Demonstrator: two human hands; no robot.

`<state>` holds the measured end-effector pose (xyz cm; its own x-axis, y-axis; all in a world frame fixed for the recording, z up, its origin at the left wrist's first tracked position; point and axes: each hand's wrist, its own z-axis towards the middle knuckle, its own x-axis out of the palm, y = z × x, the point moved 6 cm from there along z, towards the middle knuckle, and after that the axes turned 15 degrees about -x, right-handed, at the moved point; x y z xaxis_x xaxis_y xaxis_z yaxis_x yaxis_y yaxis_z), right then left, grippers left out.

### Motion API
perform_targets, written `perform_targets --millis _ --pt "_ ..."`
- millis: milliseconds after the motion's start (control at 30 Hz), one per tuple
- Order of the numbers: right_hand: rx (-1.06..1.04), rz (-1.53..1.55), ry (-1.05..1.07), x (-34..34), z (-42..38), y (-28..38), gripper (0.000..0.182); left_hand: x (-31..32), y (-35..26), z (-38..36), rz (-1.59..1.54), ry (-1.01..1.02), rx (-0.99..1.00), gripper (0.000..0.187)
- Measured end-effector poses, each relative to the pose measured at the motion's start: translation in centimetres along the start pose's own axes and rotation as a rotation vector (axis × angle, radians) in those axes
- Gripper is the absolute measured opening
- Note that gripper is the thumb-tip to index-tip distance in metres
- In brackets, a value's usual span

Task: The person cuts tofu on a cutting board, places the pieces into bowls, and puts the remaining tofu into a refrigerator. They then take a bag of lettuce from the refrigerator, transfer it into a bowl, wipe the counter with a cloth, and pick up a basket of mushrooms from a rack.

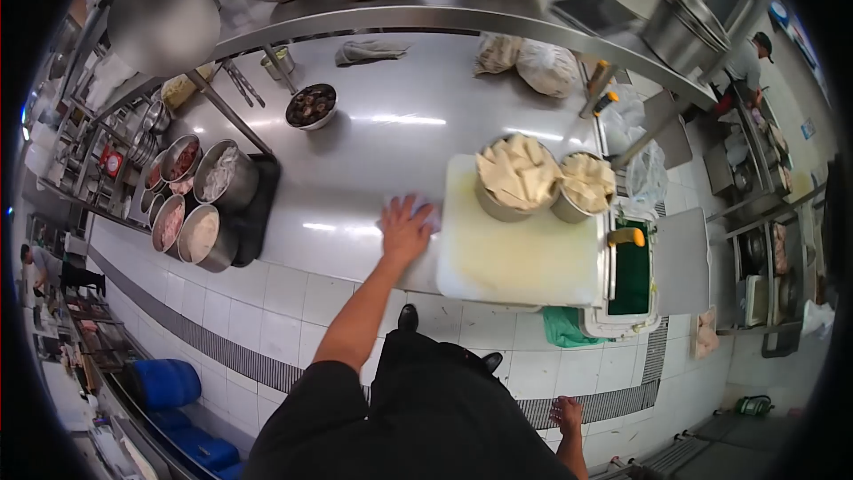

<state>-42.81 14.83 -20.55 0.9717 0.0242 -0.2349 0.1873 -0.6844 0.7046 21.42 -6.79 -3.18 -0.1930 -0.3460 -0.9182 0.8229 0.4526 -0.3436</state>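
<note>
My left hand (406, 229) lies on the steel worktable (355, 169) with its fingers spread. Under it a pale purplish cloth (433, 215) shows at the edge; most of the cloth is hidden. Just to the right is a white cutting board (524, 258). Two metal pots filled with folded, pale yellowish sheets stand on its far part, a larger pot (517, 209) and a smaller pot (577, 211). Down by my right side hangs my right hand (566, 415), away from the table, its fingers loosely apart and nothing seen in them.
Several metal containers of food (209, 244) stand at the left by a black tray (259, 213). A bowl of dark pieces (312, 107) and a grey cloth (370, 52) lie farther back. An overhead shelf (444, 20) crosses above. Right of the board is a green-lined bin (631, 280).
</note>
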Motion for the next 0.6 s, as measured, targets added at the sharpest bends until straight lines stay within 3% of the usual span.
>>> perform_targets --millis 133,267,367,467,500,600 --pt "-0.012 0.018 0.012 7.5 -4.2 3.7 0.029 1.1 -0.4 10.7 -0.046 -0.055 0.03 0.046" --pt "0.005 -0.045 0.038 13.3 -8.0 5.9 0.029 0.1 8.3 18.5 0.036 -0.17 -0.111 0.047" --pt "0.018 -0.083 0.09 16.2 -9.9 6.7 0.034 -4.3 19.2 19.7 0.087 -0.315 -0.32 0.044" --pt "0.075 -0.162 0.129 17.6 -9.4 6.1 0.035 -7.1 25.7 18.3 0.061 -0.316 -0.34 0.043" --pt "0.098 -0.196 0.132 18.5 -9.3 7.0 0.028 -7.4 26.2 17.5 0.102 -0.394 -0.319 0.041" --pt "0.003 -0.168 0.184 19.3 -6.8 8.3 0.028 -8.1 24.0 14.8 0.071 -0.301 -0.344 0.039"
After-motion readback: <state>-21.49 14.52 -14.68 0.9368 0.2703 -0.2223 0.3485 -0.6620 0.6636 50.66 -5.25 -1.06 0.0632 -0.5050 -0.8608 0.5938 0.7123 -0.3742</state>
